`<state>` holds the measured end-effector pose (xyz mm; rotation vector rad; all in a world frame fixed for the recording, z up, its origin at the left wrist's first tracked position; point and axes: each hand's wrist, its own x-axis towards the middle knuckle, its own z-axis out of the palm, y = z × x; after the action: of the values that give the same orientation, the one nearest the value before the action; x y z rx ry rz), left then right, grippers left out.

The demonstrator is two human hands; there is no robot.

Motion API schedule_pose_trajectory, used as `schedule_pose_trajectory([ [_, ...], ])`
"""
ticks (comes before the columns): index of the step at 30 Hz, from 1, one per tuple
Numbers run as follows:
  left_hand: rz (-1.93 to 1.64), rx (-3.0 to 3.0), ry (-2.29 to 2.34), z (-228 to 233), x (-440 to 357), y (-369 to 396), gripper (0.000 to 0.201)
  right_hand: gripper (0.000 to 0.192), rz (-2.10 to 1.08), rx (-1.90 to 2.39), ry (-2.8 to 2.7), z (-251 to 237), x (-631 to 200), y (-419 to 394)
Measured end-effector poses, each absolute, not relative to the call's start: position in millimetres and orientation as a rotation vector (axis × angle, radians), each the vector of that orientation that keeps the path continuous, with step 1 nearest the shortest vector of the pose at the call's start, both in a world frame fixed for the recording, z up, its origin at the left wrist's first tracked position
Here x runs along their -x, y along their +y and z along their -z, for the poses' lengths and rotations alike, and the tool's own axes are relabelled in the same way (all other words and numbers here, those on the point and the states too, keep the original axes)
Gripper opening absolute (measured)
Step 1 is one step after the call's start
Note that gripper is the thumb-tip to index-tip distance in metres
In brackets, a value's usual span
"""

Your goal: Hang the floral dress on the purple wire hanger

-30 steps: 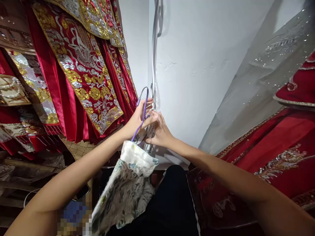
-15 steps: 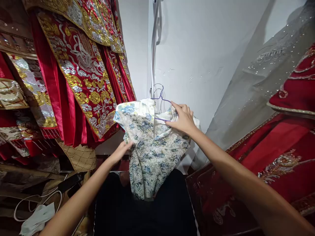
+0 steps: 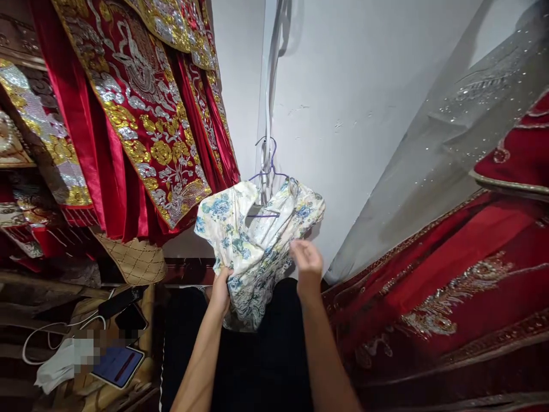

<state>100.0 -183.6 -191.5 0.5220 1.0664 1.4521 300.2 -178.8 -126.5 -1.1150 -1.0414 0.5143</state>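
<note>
A short-sleeved floral top (image 3: 244,246), cream with blue flowers and a V-shaped neckline, hangs in front of me on a purple hanger (image 3: 273,166). The hanger's hook is up against a pale vertical strip. My left hand (image 3: 221,290) is closed on the top's left side, below the sleeve, thumb over the fabric. At the opposite side of the top is my right hand (image 3: 306,263), its fingers bent and smeared by motion. Whether it grips any fabric I cannot tell. The lower end of the top gathers above my dark-clothed lap (image 3: 266,366).
Red embroidered costumes (image 3: 141,114) hang at left. Sheer sparkling fabric (image 3: 420,137) and a red beaded garment (image 3: 450,274) are on the right. At lower left a wooden stool (image 3: 148,297) bears a tablet (image 3: 120,366), a phone (image 3: 132,318), a white cable (image 3: 47,329) and tissue-like material (image 3: 60,366).
My right hand has left the hanger and neckline and moved down to the top's right side. My left hand shifted slightly lower, still on the fabric. The neckline now hangs wider open.
</note>
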Motion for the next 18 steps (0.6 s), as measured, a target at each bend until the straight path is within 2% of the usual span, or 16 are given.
schedule_pose_trajectory([
  [2,-1.463,-0.524,1.038,187,-100,-190,0.035,0.031,-0.74,1.139,-1.104,159,-279,-183],
  [5,-1.443,-0.524,0.982,183,-101,-195,0.041,0.029,-0.902,1.071,-1.261,173,-257,-185],
  [11,-1.54,-0.617,1.113,186,-96,-199,0.048,0.026,-0.764,1.147,-1.321,155,-267,-195],
  [15,-1.84,-1.028,1.48,189,-98,-205,0.052,0.025,-0.733,1.245,-1.307,159,-276,-203],
  [18,-1.849,-1.355,1.571,189,-113,-208,0.053,0.024,-0.823,1.208,-1.289,164,-270,-201],
])
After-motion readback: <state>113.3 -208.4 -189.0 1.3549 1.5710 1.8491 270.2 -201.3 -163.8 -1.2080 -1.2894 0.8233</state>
